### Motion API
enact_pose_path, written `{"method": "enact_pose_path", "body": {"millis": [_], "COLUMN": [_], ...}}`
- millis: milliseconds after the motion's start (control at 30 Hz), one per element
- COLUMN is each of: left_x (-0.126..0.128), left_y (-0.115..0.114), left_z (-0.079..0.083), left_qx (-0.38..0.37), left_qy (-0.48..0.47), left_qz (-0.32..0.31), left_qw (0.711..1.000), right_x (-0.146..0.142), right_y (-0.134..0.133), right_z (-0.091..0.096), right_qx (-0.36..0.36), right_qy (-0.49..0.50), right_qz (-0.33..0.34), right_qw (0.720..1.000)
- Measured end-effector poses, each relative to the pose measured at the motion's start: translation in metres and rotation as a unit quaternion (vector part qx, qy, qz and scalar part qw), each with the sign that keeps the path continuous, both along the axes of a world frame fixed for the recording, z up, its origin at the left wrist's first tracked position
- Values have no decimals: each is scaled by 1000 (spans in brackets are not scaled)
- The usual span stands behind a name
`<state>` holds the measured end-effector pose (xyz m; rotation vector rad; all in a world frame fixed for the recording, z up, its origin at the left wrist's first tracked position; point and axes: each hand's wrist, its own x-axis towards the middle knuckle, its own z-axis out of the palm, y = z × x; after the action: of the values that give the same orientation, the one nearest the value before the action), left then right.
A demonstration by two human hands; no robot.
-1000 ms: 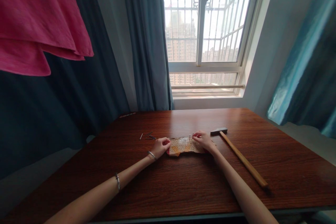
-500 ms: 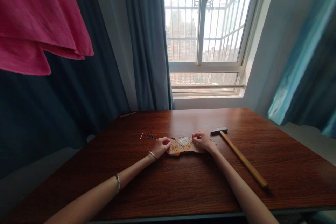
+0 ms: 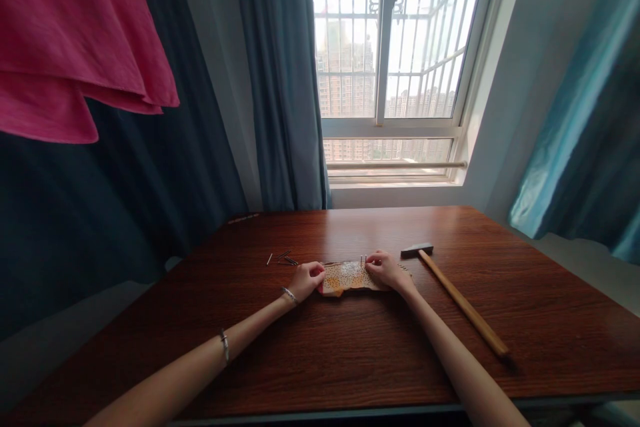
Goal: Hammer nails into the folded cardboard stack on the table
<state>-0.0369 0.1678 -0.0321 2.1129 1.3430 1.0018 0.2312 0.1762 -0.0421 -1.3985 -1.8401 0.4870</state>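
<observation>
A flat, ragged-edged piece of wood [image 3: 345, 279] with a dotted, orange-tinted face lies on the table in front of me. My left hand [image 3: 307, 280] is closed with thumb and fingers on its left end. Over its right part rests my right hand [image 3: 386, 269], fingers bent and tips together at a thin upright nail [image 3: 366, 259]. Just left of that, another nail [image 3: 361, 260] stands upright on the wood. The right hand covers part of the wood, and the nails' lower ends are hard to make out.
Several loose nails [image 3: 286, 258] lie beyond my left hand. A hammer [image 3: 465, 303] with a wooden handle lies to the right, its head [image 3: 417, 251] pointing away. Beyond the brown table [image 3: 280, 360] are a window and blue curtains [image 3: 285, 80]; a pink cloth [image 3: 85, 40] hangs upper left.
Almost nothing differs. Both hands stay in place on the wood, with only a very slight shift of the right fingertips at the nail.
</observation>
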Motion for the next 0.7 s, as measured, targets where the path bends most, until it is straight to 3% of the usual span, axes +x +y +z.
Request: {"method": "enact_pose_path", "body": {"millis": [200,467,700], "left_x": [-2,6,40], "left_y": [2,9,16], "left_z": [-3,4,21], "left_qx": [5,31,52], "left_qy": [2,13,4], "left_qz": [-6,51,-9], "left_qw": [1000,998,999], "right_x": [-1,1,6], "right_y": [-1,-3,-1], "right_z": [0,2,2], "right_qx": [4,3,1], "right_qy": [2,17,61], "right_qz": [3,17,31], "right_qw": [1000,1000,998]}}
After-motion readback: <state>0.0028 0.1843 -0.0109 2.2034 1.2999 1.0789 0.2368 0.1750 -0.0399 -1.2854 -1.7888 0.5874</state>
